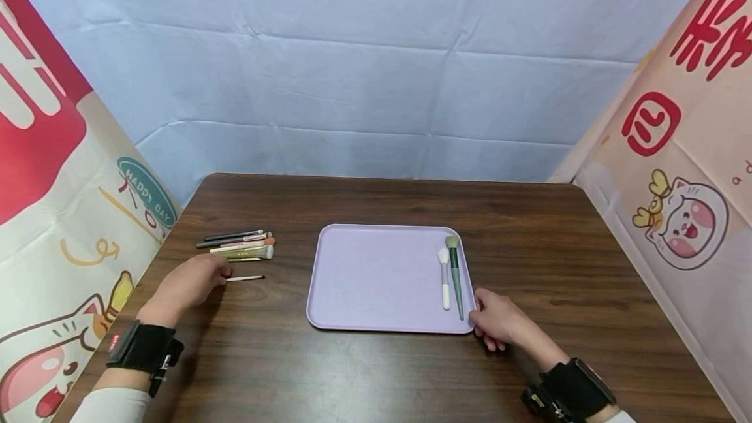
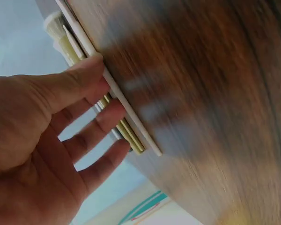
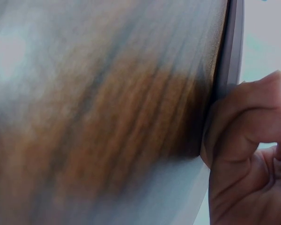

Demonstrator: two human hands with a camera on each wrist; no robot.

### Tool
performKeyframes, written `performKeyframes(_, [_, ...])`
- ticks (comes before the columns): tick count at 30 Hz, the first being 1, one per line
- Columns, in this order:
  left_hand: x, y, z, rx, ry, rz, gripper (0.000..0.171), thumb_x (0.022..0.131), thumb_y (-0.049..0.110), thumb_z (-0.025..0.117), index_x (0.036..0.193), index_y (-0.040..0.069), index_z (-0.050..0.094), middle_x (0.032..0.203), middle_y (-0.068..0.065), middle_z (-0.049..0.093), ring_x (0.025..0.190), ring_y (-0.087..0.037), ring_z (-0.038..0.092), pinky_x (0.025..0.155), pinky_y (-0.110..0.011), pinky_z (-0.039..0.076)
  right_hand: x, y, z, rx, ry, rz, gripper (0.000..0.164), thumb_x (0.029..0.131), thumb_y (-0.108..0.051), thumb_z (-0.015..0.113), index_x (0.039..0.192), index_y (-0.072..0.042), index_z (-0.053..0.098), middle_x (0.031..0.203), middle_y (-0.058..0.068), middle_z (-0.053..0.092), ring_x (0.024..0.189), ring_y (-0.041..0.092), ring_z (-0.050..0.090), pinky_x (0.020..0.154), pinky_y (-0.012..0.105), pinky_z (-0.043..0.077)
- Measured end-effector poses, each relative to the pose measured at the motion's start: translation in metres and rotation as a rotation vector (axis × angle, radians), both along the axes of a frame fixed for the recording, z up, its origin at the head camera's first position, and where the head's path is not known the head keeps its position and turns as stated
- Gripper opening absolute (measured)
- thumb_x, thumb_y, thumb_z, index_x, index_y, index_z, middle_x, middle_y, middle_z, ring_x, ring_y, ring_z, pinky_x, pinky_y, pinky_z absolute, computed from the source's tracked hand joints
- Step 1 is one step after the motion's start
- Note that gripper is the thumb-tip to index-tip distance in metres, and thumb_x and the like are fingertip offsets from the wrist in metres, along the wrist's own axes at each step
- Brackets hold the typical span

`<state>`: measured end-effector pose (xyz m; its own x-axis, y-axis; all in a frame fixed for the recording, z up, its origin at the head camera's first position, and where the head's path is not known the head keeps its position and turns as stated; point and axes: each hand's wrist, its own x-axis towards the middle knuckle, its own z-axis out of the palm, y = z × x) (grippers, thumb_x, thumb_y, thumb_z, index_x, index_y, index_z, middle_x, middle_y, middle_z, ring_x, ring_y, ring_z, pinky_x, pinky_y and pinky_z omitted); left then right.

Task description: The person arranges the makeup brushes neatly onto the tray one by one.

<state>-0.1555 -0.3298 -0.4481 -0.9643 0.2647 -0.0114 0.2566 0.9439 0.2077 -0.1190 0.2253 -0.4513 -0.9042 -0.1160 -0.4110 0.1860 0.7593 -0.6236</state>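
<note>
Thumb and forefinger of the left hand [image 1: 190, 284] pinch a thin, pale-handled brush with a small dark tip [image 1: 247, 278], the other fingers spread apart behind it. Whether its handle touches the desk cannot be told. Just beyond, toward the left edge of the dark brown wood-grain desk [image 1: 376, 374], lies a bunch of brushes with black, pale and yellow-green handles [image 1: 249, 253].

The right hand's [image 1: 499, 320] fingers are curled against the near right corner of a lilac, rounded rectangular tray [image 1: 382, 279], seemingly steadying it. Along the tray's right edge lie a white-handled brush with white bristles [image 1: 446, 296] and a tapering green brush with a pale green head [image 1: 455, 279], side by side.

The step in hand looks to be taking up the thin brush; the next move would probably call for lifting it clear and carrying it toward the tray.
</note>
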Motion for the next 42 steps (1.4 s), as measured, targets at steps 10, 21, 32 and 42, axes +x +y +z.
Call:
performKeyframes(10, [0.0, -0.004, -0.002, -0.008, -0.017, -0.055, 0.02, 0.094, 0.003, 0.068, 0.08, 0.013, 0.058, 0.075, 0.002, 0.049, 0.071, -0.015, 0.044, 0.07, -0.043, 0.042, 0.0, 0.0, 0.001, 0.002, -0.003, -0.001, 0.008, 0.091, -0.002, 0.053, 0.086, -0.006, 0.049, 0.065, 0.009, 0.058, 0.039, 0.016, 0.053, 0.037, 0.027, 0.041])
performKeyframes(21, [0.001, 0.003, 0.007, 0.026, 0.04, -0.095, 0.021, 0.098, 0.002, 0.062, 0.082, 0.013, 0.053, 0.074, 0.002, 0.045, 0.069, -0.014, 0.04, 0.065, -0.035, 0.033, 0.0, 0.0, 0.001, 0.0, 0.003, -0.001, 0.008, 0.09, -0.002, 0.053, 0.085, -0.006, 0.049, 0.064, 0.009, 0.058, 0.039, 0.016, 0.053, 0.037, 0.027, 0.041])
performKeyframes(32, [0.002, 0.02, 0.014, 0.041, 0.098, -0.097, 0.008, 0.093, 0.003, 0.069, 0.09, 0.01, 0.066, 0.084, 0.0, 0.064, 0.077, -0.016, 0.059, 0.068, -0.041, 0.049, 0.0, 0.0, -0.001, 0.007, -0.005, -0.005, 0.007, 0.091, -0.003, 0.054, 0.086, -0.006, 0.049, 0.065, 0.009, 0.058, 0.04, 0.016, 0.053, 0.037, 0.027, 0.041])
performKeyframes(42, [0.003, 0.046, 0.025, 0.075, -0.046, -0.006, 0.004, 0.092, 0.003, 0.068, 0.095, 0.001, 0.07, 0.086, -0.008, 0.069, 0.075, -0.019, 0.062, 0.066, -0.042, 0.052, 0.001, 0.0, 0.001, 0.012, -0.008, 0.001, 0.006, 0.092, -0.003, 0.054, 0.088, -0.006, 0.05, 0.065, 0.008, 0.058, 0.04, 0.016, 0.053, 0.037, 0.027, 0.041])
